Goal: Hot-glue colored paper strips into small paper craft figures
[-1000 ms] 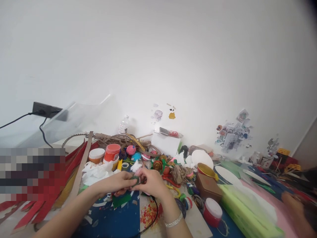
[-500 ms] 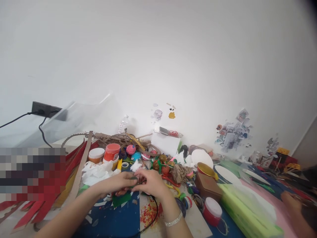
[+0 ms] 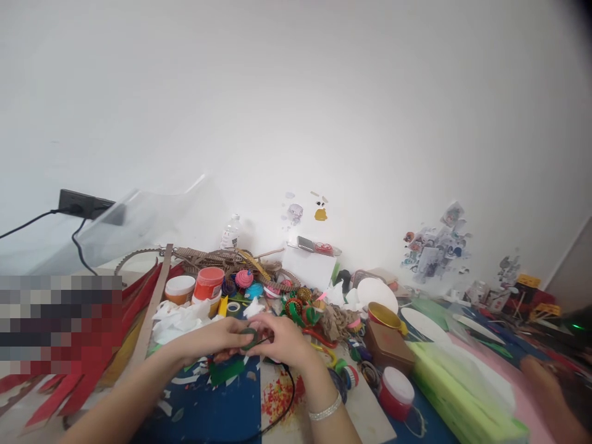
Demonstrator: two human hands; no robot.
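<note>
My left hand [image 3: 222, 338] is closed on a small dark green coil [image 3: 248, 338], its thumb and fingers pressed on the coil's left side. On the coil's right side my right hand [image 3: 280, 339] pinches a thin dark strand that runs to the coil. Both hands meet just above the blue table surface [image 3: 213, 413]. Below my left hand lies a green piece [image 3: 226, 372]. A black cable [image 3: 292, 394] curves down from beneath my right hand, past red and yellow scraps [image 3: 280, 398]. A bracelet is on my right wrist.
Red tubs [image 3: 210, 285], white tissue [image 3: 182, 322] and corrugated strips stand behind and left. Small coiled paper pieces [image 3: 244, 279] lie behind my hands. At right are a brown box [image 3: 390, 346], a red jar [image 3: 396, 394], a green packet [image 3: 462, 394] and another person's arm [image 3: 548, 394].
The green coil shows more between my fingertips, and my left hand has shifted slightly. The other person's arm at right has moved a little left.
</note>
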